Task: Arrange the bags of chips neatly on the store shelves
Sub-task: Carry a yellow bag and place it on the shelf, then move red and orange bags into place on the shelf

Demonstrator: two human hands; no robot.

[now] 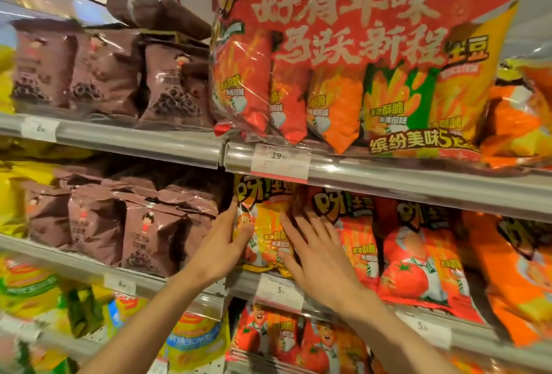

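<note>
A yellow chip bag (267,225) stands upright at the left end of the middle shelf (388,191). My left hand (230,239) grips its left edge, thumb across the front. My right hand (313,251) lies flat with fingers spread on the bag's right side and on the neighbouring red tomato chip bag (355,242). More red and orange bags (507,269) stand in a row to the right. A large red multipack (358,60) stands on the shelf above.
Brown snack bags (125,224) fill the left bay on two levels. Yellow and green bags (33,290) sit lower left. Red tomato bags (283,340) fill the shelf below. Price tags (280,161) hang on the shelf rails.
</note>
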